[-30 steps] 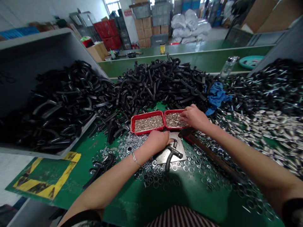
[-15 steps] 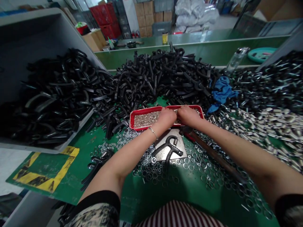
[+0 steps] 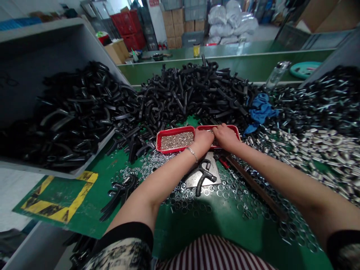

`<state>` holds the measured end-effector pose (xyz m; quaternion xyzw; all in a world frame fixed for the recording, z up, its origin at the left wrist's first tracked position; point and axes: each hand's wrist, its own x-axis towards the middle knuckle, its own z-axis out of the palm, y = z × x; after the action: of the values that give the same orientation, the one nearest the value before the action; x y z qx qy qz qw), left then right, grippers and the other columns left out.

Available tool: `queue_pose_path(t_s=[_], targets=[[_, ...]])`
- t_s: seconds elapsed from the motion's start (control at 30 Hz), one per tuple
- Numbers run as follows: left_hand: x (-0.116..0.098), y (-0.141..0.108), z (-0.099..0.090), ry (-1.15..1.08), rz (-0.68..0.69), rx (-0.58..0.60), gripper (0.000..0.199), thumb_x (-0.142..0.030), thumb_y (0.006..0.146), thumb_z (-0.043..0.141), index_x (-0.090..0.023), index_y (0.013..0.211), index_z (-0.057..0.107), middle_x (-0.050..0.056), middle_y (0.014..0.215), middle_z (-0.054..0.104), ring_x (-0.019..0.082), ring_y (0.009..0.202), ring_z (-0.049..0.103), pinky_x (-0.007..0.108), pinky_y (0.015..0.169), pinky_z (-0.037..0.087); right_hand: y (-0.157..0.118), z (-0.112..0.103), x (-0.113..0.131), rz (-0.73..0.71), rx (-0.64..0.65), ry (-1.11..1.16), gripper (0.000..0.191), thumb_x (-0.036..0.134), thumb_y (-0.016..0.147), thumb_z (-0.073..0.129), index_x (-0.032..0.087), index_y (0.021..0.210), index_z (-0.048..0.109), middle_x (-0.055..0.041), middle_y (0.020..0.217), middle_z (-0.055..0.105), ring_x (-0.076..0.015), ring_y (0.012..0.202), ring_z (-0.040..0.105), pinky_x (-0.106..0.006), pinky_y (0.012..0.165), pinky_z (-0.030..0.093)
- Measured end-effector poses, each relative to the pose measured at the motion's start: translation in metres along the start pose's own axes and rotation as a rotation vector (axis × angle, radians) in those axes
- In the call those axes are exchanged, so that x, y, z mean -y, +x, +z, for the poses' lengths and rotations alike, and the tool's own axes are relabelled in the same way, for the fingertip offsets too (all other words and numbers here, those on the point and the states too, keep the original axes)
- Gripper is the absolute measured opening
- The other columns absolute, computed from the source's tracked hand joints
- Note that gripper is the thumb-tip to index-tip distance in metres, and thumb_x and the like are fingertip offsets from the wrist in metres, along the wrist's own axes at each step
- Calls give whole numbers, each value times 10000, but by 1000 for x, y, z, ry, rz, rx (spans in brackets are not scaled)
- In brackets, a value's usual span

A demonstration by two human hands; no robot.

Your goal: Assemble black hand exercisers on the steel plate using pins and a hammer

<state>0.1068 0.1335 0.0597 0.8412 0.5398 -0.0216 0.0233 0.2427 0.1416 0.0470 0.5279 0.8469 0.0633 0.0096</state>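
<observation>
2 red oblong plastic trays (image 3: 170, 151) stand side by side; the left hand (image 3: 203, 140) has moved up from beside the glossy black forked part (image 3: 206, 175) to join the right hand (image 3: 225, 137) over the right-side tray (image 3: 236, 130), so that 1 part lies unheld on 1 silver flat metal plate (image 3: 214, 164). Fingers are bunched, fingertips hidden; whether they pinch anything I cannot tell. Silver rings (image 3: 206, 192) are too many to count.

The trays (image 3: 172, 150) are red, the forked parts (image 3: 185, 93) black, the bench (image 3: 233, 228) green with yellow-and-black tape (image 3: 50, 211), the cloth (image 3: 261, 108) blue, the rings (image 3: 206, 192) silvery, the garment (image 3: 209, 257) maroon-and-white striped.
</observation>
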Motion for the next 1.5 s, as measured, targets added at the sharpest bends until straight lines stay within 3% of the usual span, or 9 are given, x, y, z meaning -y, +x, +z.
queue_pose_path(t_s=[0.23, 0.33, 0.5, 0.73, 0.9, 1.07, 1.23, 1.37, 1.5], targets=[[19, -16, 5, -181, 13, -148, 289, -69, 956, 435, -76, 1067, 702, 213, 1175, 630, 297, 1118, 598, 467, 994, 436, -5, -7, -11, -7, -86, 169, 263, 92, 942, 431, 97, 1095, 644, -209, 1141, 641, -303, 1096, 552, -389, 896, 459], [40, -39, 19, -706, -10, -344, 235, -101, 951, 486, -158, 1040, 696, 124, 1080, 633, 235, 1058, 594, 412, 983, 459, -34, -11, -6, 105, -142, 639, 181, 192, 939, 501, 141, 1028, 651, -135, 1014, 699, -238, 928, 646, -367, 829, 512], [48, -98, 34, -1744, -247, -477, 220, -236, 957, 579, -221, 1157, 668, 24, 856, 629, 140, 820, 627, 308, 828, 531, -92, 2, 27, 195, 136, 1322, 271, 439, 945, 549, 180, 965, 626, -54, 836, 723, -126, 556, 628, -255, 502, 491], [52, -139, 11, -2406, -408, -552, 51, -144, 901, 666, -136, 950, 676, 13, 854, 641, 48, 711, 596, 282, 923, 556, -92, 22, 44, 156, 98, 1025, 263, 379, 990, 484, 183, 909, 640, -7, 758, 710, -107, 493, 604, -248, 553, 455], [48, -154, 12, -2212, -433, -506, 144, -222, 847, 741, -147, 932, 652, 14, 888, 681, 66, 680, 625, 309, 847, 580, -90, 22, 42, 103, 116, 789, 274, 355, 1014, 459, 183, 932, 656, -20, 743, 715, -130, 549, 621, -253, 585, 411], [29, -156, 39, -1550, -392, -344, 164, -302, 849, 728, -174, 925, 657, 33, 869, 707, 157, 777, 673, 337, 804, 540, -89, 15, 55, 11, 74, 334, 262, 284, 1013, 450, 147, 963, 668, -105, 856, 736, -201, 703, 669, -279, 577, 351], [10, -148, 65, -928, -226, -401, 84, -201, 870, 698, -182, 809, 645, 31, 872, 644, 186, 875, 603, 343, 844, 476, -92, 11, 58, -92, 82, 113, 233, 232, 1016, 438, 146, 1067, 648, -111, 943, 726, -230, 759, 678, -299, 567, 347], [8, -147, 70, -800, -206, -402, 100, -199, 888, 689, -185, 812, 625, 28, 869, 638, 195, 891, 587, 361, 883, 445, -119, 10, 34, 56, -28, 111, 288, 387, 1022, 463, 158, 1149, 584, -135, 1076, 687, -251, 916, 656, -293, 587, 387], [8, -150, 69, -782, -172, -406, 93, -213, 904, 670, -187, 828, 623, 33, 886, 641, 203, 912, 584, 369, 898, 425, -149, 13, 10, 138, 22, -33, 297, 435, 982, 513, 142, 998, 562, -147, 931, 649, -290, 871, 615, -326, 611, 401]])
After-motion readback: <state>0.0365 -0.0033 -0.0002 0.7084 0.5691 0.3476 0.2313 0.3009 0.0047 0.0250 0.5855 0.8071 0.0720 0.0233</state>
